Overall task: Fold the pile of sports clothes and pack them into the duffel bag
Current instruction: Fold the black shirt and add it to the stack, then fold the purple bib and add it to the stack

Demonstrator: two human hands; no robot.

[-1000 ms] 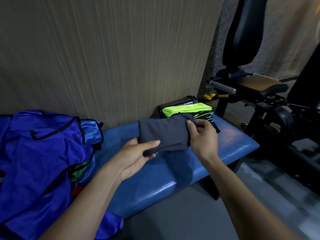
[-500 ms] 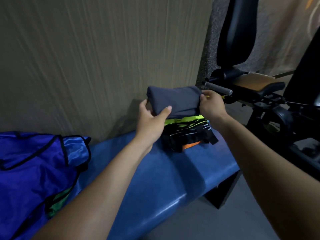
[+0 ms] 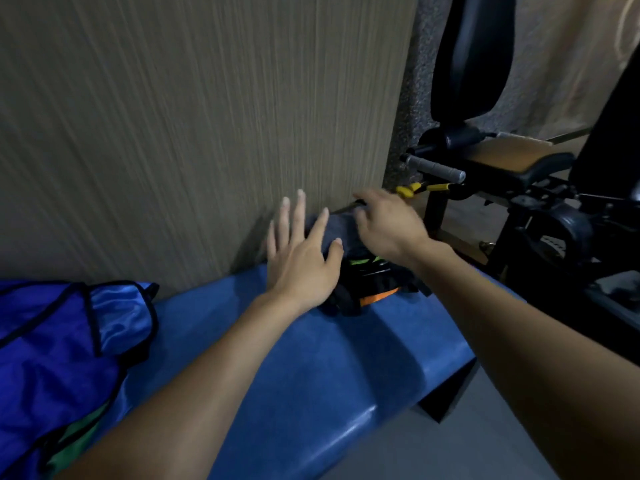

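Folded dark grey cloth garment (image 3: 337, 227) sits on top of the stack of folded black, neon green and orange sports clothes (image 3: 372, 282), far end of the blue padded worktop (image 3: 311, 375), right by the wall. Left hand (image 3: 301, 261) is spread flat, gripping nothing. Right hand (image 3: 388, 225) lies relaxed over the grey piece. Crumpled shiny blue fabric (image 3: 55, 344) sits left.

Folded grey garment (image 3: 341, 226) mostly hidden behind hands; blue clothes pile (image 3: 52, 348) cut off left.

dim, motion-blurred, wide-angle edge distortion
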